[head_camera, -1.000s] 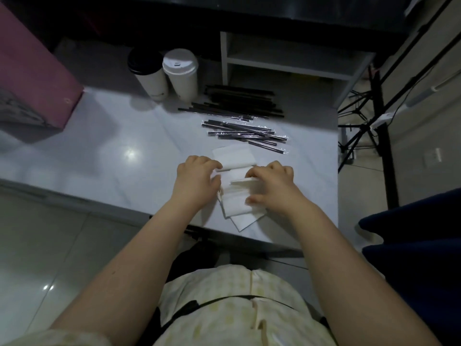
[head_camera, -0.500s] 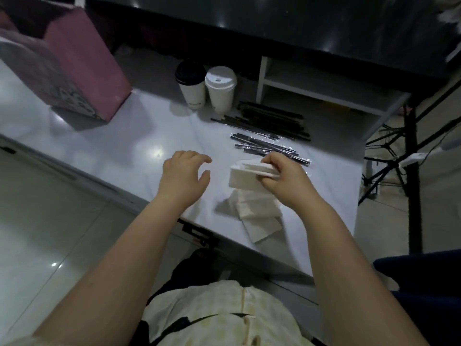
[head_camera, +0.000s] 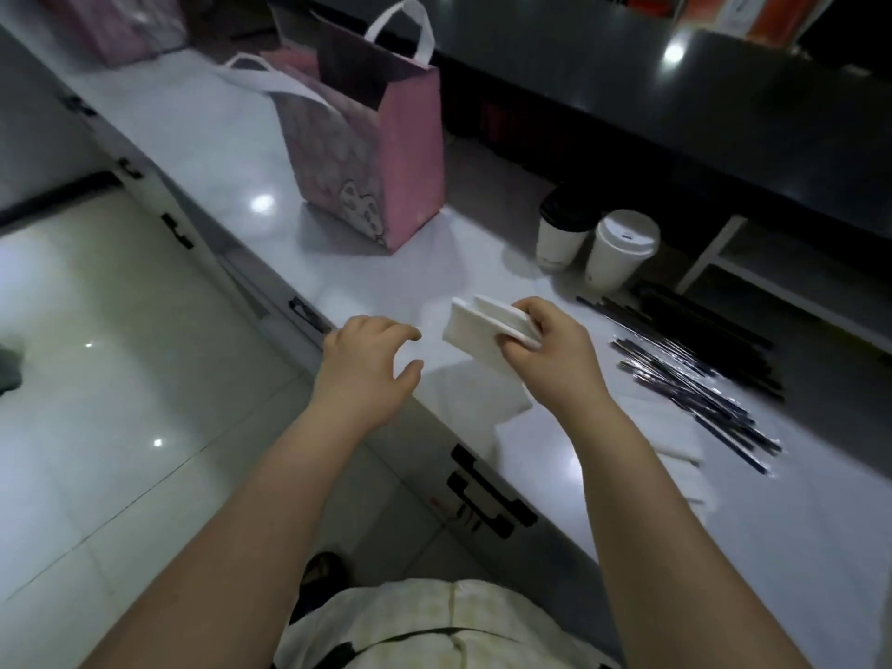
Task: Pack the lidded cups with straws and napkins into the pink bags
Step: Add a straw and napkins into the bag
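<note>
- Head camera, looking down: my right hand point(head_camera: 550, 352) is up above the white counter point(head_camera: 231, 152), thumb and fingers clamped on a small folded stack of white napkins point(head_camera: 478, 330), which sticks out to the left of the fist and touches nothing else.
- My left hand point(head_camera: 369, 364) hovers beside it, just clear of the stack, fingers curled and spread apart, holding nothing; it sits over the counter's near edge.
- Below and to the right of the raised stack, more white napkins point(head_camera: 671, 427) lie flat on the counter, partly hidden by my right forearm.
- Right of those, a loose fan of dark straws point(head_camera: 700, 379) in clear wrappers lies on the surface, with a second bundle of darker straws point(head_camera: 714, 325) just behind it.
- Beyond my right hand two paper cups stand upright side by side, nearly touching: the black-lidded cup point(head_camera: 562, 234) on the left and the white-lidded cup point(head_camera: 622, 248) on the right.
- Farther left and well apart from the cups, an open pink bag point(head_camera: 410, 152) stands upright on the counter, its white handles point(head_camera: 400, 26) loose above the mouth; I can't make out whether anything is inside, the interior being too dark.
- At the top left corner a second pink shape point(head_camera: 111, 21), probably another bag, is blurred and cut off by the frame.
- Behind the cups runs a dark countertop point(head_camera: 675, 113) with a white shelf frame point(head_camera: 709, 253) under it.
</note>
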`<state>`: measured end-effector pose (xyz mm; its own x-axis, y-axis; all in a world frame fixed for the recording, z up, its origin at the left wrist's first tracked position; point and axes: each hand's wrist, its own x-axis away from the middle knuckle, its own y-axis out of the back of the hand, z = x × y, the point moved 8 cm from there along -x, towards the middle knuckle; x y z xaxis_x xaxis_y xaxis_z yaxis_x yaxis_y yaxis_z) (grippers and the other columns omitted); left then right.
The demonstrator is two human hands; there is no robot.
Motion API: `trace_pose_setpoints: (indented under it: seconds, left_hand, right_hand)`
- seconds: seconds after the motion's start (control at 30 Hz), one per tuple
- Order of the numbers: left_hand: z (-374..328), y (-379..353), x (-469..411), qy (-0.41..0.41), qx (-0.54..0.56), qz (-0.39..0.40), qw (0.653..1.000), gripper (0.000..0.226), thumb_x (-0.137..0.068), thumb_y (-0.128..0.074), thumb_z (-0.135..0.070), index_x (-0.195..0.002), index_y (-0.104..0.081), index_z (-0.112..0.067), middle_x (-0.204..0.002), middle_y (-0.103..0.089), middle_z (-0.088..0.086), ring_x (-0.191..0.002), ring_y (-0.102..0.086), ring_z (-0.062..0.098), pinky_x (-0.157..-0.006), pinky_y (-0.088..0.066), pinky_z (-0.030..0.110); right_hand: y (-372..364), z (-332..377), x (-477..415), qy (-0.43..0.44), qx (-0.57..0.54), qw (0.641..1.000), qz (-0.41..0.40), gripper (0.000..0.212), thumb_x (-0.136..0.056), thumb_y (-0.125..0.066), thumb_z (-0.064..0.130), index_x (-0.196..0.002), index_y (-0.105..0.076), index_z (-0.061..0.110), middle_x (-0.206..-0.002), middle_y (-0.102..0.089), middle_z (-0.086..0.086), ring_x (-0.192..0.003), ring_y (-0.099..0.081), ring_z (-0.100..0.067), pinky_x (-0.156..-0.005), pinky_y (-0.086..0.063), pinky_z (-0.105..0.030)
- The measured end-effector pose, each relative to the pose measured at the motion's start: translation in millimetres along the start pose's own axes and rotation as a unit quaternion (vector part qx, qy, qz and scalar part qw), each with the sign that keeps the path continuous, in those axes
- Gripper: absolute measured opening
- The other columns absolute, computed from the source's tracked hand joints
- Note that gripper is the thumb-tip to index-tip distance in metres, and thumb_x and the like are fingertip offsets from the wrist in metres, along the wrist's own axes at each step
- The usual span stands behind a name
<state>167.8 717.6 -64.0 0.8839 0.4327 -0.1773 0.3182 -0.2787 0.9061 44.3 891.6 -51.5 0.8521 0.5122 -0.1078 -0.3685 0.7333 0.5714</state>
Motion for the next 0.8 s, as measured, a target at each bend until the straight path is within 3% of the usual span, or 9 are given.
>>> trace_pose_setpoints:
  seconds: [0.13, 0.3, 0.43, 0.57, 0.7, 0.8]
  left_hand:
    - [79.3, 36.3, -7.4, 0.030, -0.001, -0.029, 0.999, 0.031, -0.080, -0.072, -0.031, -0.110, -0.070, -0.024, -0.111, -0.067, -0.003, -0.113, -0.054, 0.027, -0.094, -0.038, 0.042]
    - [180.9, 89.3, -23.2, 0.056, -0.030, -0.037, 0.997, 0.033, -0.082, -0.069, -0.037, -0.113, -0.070, -0.026, -0.113, -0.066, -0.004, -0.114, -0.053, 0.025, -0.090, -0.039, 0.039]
    - [257.9, 122.8, -33.1, 0.077, -0.022, -0.048, 0.996, 0.033, -0.086, -0.066, -0.044, -0.115, -0.067, -0.029, -0.117, -0.064, -0.006, -0.118, -0.050, 0.022, -0.091, -0.035, 0.036]
    - [313.9, 140.2, -47.7, 0.091, -0.014, -0.029, 0.995, 0.038, -0.089, -0.059, -0.052, -0.122, -0.062, -0.033, -0.121, -0.061, -0.010, -0.121, -0.046, 0.018, -0.094, -0.033, 0.034]
    - [344.9, 149.7, -71.9, 0.095, 0.041, -0.032, 0.994, 0.050, -0.083, -0.055, -0.068, -0.118, -0.064, -0.034, -0.118, -0.063, -0.010, -0.118, -0.049, 0.018, -0.094, -0.037, 0.037]
    - [351.6, 145.9, -98.5, 0.113, 0.184, 0.013, 0.976, 0.073, -0.068, -0.050, -0.088, -0.117, -0.067, -0.036, -0.118, -0.065, -0.013, -0.115, -0.054, 0.008, -0.095, -0.047, 0.036]
  right_hand:
    - [-63.8, 57.4, -36.3, 0.015, -0.047, 0.999, 0.020, 0.012, -0.081, -0.064, 0.020, -0.083, -0.059, 0.030, -0.080, -0.059, 0.017, -0.072, -0.056, -0.004, -0.053, -0.046, -0.028]
    - [-158.8, 134.1, -74.7, 0.017, -0.083, 0.996, 0.026, 0.010, -0.080, -0.066, 0.017, -0.085, -0.062, 0.024, -0.080, -0.061, 0.005, -0.072, -0.060, -0.016, -0.051, -0.051, -0.035]
    - [-230.7, 191.9, -97.6, 0.030, -0.150, 0.988, 0.039, 0.016, -0.081, -0.068, 0.013, -0.079, -0.061, 0.027, -0.070, -0.060, 0.009, -0.058, -0.056, 0.002, -0.044, -0.042, -0.014]
    - [-280.8, 230.4, -116.2, 0.014, -0.195, 0.979, 0.057, 0.013, -0.082, -0.069, 0.011, -0.083, -0.064, 0.023, -0.074, -0.061, 0.006, -0.060, -0.055, 0.000, -0.050, -0.045, -0.015]
    - [-304.6, 253.6, -136.2, -0.025, -0.249, 0.966, 0.060, 0.017, -0.083, -0.071, 0.008, -0.084, -0.064, 0.024, -0.071, -0.064, 0.012, -0.064, -0.060, -0.004, -0.054, -0.047, -0.023]
    - [-313.6, 268.9, -153.2, -0.037, -0.288, 0.955, 0.060, 0.014, -0.084, -0.070, 0.004, -0.088, -0.064, 0.017, -0.076, -0.065, 0.006, -0.070, -0.060, -0.011, -0.059, -0.047, -0.027]
